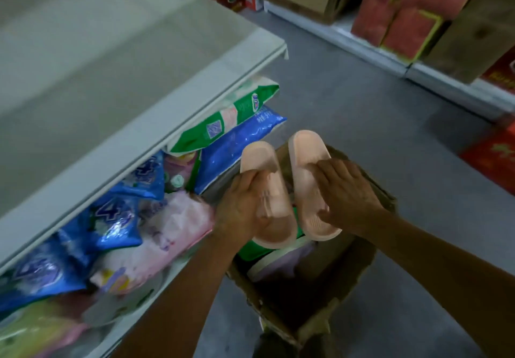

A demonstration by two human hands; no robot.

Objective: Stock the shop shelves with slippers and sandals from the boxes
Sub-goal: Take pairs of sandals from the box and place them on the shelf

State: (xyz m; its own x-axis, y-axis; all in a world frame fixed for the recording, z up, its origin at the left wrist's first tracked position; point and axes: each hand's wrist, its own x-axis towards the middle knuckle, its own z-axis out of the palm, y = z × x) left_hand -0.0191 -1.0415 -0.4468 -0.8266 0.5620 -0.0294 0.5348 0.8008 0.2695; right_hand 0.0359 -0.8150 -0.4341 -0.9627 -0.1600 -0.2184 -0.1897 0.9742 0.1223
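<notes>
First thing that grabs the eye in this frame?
A pair of peach slippers at centre: the left hand grips the left slipper, the right hand grips the right slipper, both above an open cardboard box on the floor. To the left, a bare grey shelf sits over blue packets.

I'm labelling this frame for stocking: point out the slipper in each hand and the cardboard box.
Left-hand slipper [274, 187]: head view, on its strap.
Right-hand slipper [302, 148]: head view, on its toe end.
Cardboard box [359, 268]: head view, on its right wall.
</notes>
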